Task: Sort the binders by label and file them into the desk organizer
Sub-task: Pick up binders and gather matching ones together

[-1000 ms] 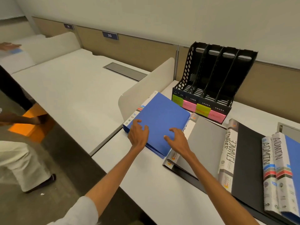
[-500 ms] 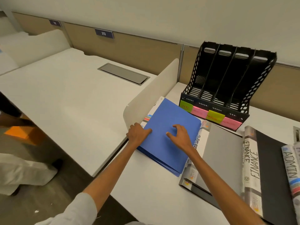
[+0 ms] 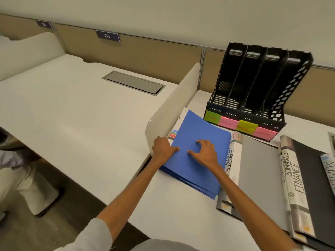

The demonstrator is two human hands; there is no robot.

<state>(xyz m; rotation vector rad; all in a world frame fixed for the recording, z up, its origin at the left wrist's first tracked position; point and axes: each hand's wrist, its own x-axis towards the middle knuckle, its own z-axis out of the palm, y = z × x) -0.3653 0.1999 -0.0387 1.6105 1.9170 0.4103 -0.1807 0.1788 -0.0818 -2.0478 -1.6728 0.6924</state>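
Binder (image 3: 196, 126) — left hand (image 3: 163, 148) perhaps gripping.

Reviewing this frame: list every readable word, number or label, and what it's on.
"213": dark blue sign on the beige partition.
"SPORTS": white spine of the grey binder.
"FINANCE": white spine of the black binder.
Unreadable: the farther blue sign (blurred), the green, pink and yellow sticky notes on the black plastic desk organizer (too faint), the spine at the right edge (cut off).
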